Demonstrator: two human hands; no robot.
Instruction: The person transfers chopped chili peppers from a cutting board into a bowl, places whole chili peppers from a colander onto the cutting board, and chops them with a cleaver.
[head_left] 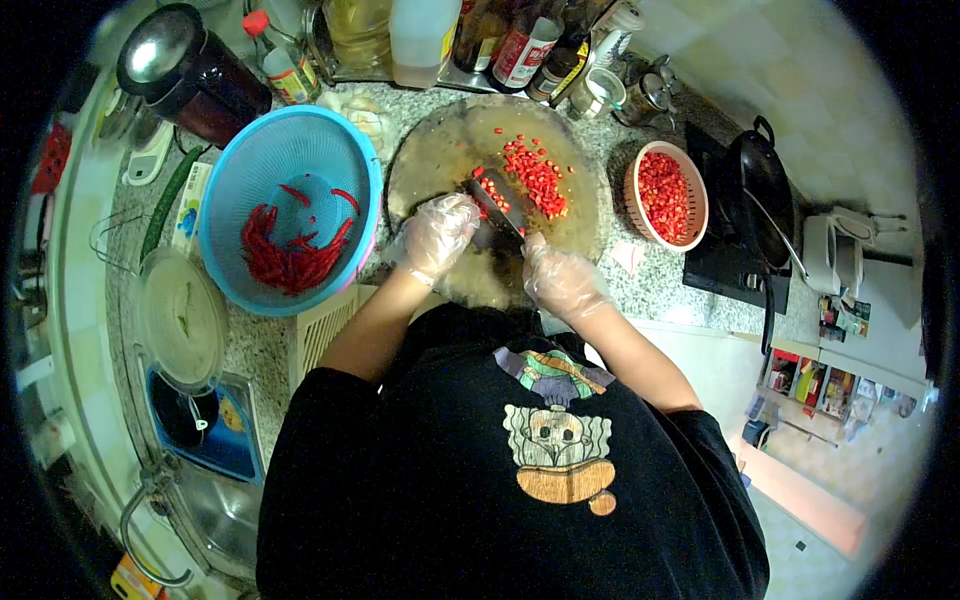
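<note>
A round wooden chopping board [420, 150] lies on the counter in front of me. My right hand [562, 280], in a clear plastic glove, is wrapped round the handle of a kitchen knife [509, 208]. The blade slants up and left across the board. My left hand [438, 238], also gloved, is closed beside the blade, with red chili pepper [482, 212] at its fingertips; how much it holds is hidden. Chopped red chili [540, 180] lies in a loose pile right of the blade, with a few pieces against the blade's left side.
A blue colander [228, 180] with whole red chilies stands left of the board. To the right is a pink basket [697, 225] of chopped chili, then a black wok [765, 195] on the stove. Bottles, including a labelled one [525, 50], line the back. A sink [215, 510] lies lower left.
</note>
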